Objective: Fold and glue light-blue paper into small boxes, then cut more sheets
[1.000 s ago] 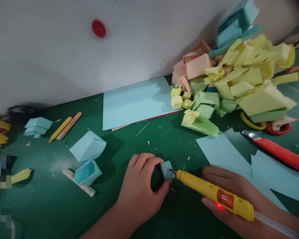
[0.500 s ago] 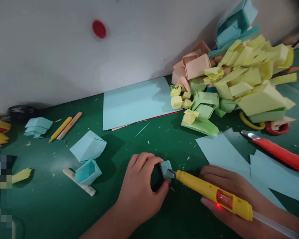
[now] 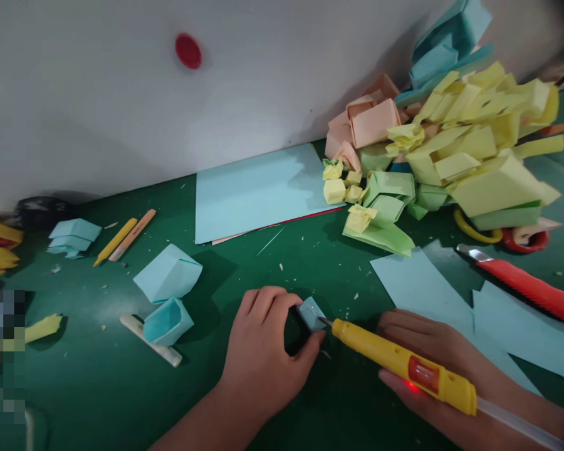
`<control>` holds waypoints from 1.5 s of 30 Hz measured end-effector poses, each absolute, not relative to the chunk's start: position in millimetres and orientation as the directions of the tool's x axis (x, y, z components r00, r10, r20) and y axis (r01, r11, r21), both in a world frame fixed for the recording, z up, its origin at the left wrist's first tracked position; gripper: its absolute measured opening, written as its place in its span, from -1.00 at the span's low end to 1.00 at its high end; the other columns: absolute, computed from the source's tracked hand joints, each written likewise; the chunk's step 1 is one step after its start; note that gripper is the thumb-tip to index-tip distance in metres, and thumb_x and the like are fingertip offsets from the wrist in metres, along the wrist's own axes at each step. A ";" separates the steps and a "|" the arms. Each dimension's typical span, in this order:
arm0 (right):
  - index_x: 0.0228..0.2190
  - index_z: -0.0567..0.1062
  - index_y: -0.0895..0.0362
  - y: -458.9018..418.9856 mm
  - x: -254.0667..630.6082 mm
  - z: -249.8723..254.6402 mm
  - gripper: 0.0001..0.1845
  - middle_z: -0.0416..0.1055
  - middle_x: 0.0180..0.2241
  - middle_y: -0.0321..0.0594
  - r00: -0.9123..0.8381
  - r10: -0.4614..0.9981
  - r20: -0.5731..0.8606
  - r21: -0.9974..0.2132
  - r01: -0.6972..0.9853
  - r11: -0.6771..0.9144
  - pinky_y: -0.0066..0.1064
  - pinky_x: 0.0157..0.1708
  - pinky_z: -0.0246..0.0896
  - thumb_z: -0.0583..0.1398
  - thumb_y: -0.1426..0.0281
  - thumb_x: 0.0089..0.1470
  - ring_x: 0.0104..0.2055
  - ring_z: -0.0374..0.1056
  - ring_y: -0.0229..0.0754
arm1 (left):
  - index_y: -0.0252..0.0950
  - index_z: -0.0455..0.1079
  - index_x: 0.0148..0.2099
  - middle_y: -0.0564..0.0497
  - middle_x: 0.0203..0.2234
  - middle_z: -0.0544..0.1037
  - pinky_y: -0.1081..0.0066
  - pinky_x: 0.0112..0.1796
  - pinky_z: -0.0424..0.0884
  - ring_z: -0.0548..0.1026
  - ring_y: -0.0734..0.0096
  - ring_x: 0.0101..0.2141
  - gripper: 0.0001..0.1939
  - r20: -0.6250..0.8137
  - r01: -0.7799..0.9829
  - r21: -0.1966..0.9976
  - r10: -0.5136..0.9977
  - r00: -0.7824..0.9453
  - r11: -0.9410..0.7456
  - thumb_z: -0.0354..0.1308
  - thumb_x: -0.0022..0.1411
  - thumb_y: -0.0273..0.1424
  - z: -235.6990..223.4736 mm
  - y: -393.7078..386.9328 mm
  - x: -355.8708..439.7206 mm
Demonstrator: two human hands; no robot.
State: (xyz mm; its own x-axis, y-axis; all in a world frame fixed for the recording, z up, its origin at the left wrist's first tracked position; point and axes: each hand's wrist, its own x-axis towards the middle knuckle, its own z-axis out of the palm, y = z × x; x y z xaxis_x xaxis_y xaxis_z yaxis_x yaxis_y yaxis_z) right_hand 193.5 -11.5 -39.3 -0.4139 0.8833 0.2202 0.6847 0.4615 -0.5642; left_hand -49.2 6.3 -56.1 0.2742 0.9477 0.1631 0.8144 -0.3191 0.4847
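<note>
Between finger and thumb, my left hand [image 3: 258, 357] pinches a small blue folded-paper block [image 3: 311, 313], low over the green table. My right hand [image 3: 436, 338] is closed around a yellow hot glue pen [image 3: 376, 346] with a red window. Its metal tip meets the block's right side, or nearly so; a translucent glue stick [image 3: 517, 427] runs out of its back end. A red light glows beneath the pen by my right fingers. Left of my hands lie two blue folded-paper boxes, one faceted [image 3: 169, 274] and one open-topped [image 3: 168, 322].
At the back right rises a heap of yellow folded paper [image 3: 479, 144] with pink and green pieces. A red-handled cutter [image 3: 531, 285] lies beside blue sheets [image 3: 418, 285]. Two pens [image 3: 122, 238] and a white stick [image 3: 150, 341] lie left. A white wall [image 3: 98, 81] bounds the back.
The small blue paper block has tilted a little in my left fingers, its top face turning under the pen tip. My right hand and the pen stay almost still.
</note>
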 end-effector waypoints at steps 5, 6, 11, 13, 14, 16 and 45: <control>-0.48 0.36 -0.08 -11.6 191.6 -37.2 -0.73 0.46 -0.47 -0.23 -0.414 0.889 0.194 -0.616 0.654 0.438 -0.31 -0.71 0.31 0.06 0.24 0.27 -0.48 0.46 -0.05 | -0.22 0.43 -0.08 -0.06 -0.15 0.49 0.14 -0.15 0.42 0.42 0.10 -0.12 -0.70 0.154 0.812 0.492 0.950 0.273 -0.313 0.35 0.15 -0.30 -56.4 6.3 -49.6; -0.48 0.36 -0.08 -11.1 191.6 -36.5 -0.74 0.45 -0.48 -0.24 -0.411 0.891 0.190 -0.620 0.654 0.434 -0.31 -0.72 0.30 0.07 0.24 0.27 -0.49 0.45 -0.05 | -0.22 0.43 -0.09 -0.07 -0.15 0.50 0.14 -0.16 0.42 0.42 0.10 -0.12 -0.70 0.150 0.812 0.494 0.951 0.272 -0.310 0.35 0.15 -0.30 -56.4 6.3 -49.5; -0.50 0.39 -0.07 -9.3 194.8 -33.2 -0.74 0.43 -0.51 -0.24 -0.422 0.897 0.131 -0.635 0.659 0.403 -0.32 -0.71 0.31 0.09 0.27 0.25 -0.52 0.43 -0.06 | -0.22 0.43 -0.08 -0.08 -0.14 0.50 0.13 -0.13 0.42 0.42 0.09 -0.11 -0.71 0.141 0.813 0.500 0.954 0.264 -0.299 0.34 0.16 -0.31 -55.9 6.9 -48.6; -0.50 0.41 -0.06 -8.6 197.0 -33.7 -0.76 0.44 -0.50 -0.24 -0.449 0.887 0.104 -0.637 0.655 0.406 -0.33 -0.71 0.30 0.13 0.28 0.22 -0.53 0.42 -0.07 | -0.22 0.43 -0.09 -0.08 -0.15 0.50 0.13 -0.14 0.42 0.42 0.08 -0.11 -0.71 0.140 0.815 0.497 0.954 0.264 -0.298 0.35 0.15 -0.31 -55.8 7.3 -48.3; -0.50 0.41 -0.05 -8.5 197.9 -34.3 -0.77 0.44 -0.50 -0.24 -0.467 0.879 0.100 -0.636 0.649 0.417 -0.33 -0.72 0.29 0.14 0.29 0.21 -0.53 0.42 -0.08 | -0.21 0.44 -0.09 -0.08 -0.15 0.50 0.14 -0.15 0.42 0.42 0.08 -0.12 -0.71 0.140 0.816 0.494 0.954 0.266 -0.300 0.35 0.15 -0.30 -55.8 7.6 -48.2; -0.51 0.41 -0.04 -8.6 198.5 -35.2 -0.76 0.45 -0.49 -0.23 -0.485 0.867 0.112 -0.626 0.643 0.441 -0.34 -0.73 0.27 0.13 0.28 0.21 -0.54 0.41 -0.09 | -0.22 0.44 -0.09 -0.07 -0.15 0.50 0.14 -0.16 0.43 0.43 0.08 -0.12 -0.71 0.142 0.817 0.491 0.953 0.267 -0.302 0.35 0.15 -0.30 -55.7 8.0 -48.0; -0.54 0.40 -0.10 -8.7 197.8 -28.5 -0.73 0.45 -0.51 -0.21 -0.444 0.887 0.129 -0.643 0.643 0.416 -0.30 -0.76 0.30 0.12 0.27 0.21 -0.53 0.44 -0.05 | -0.22 0.43 -0.12 -0.08 -0.18 0.50 0.13 -0.20 0.41 0.42 0.07 -0.15 -0.71 0.144 0.843 0.454 0.957 0.251 -0.290 0.34 0.15 -0.25 -55.0 7.1 -49.2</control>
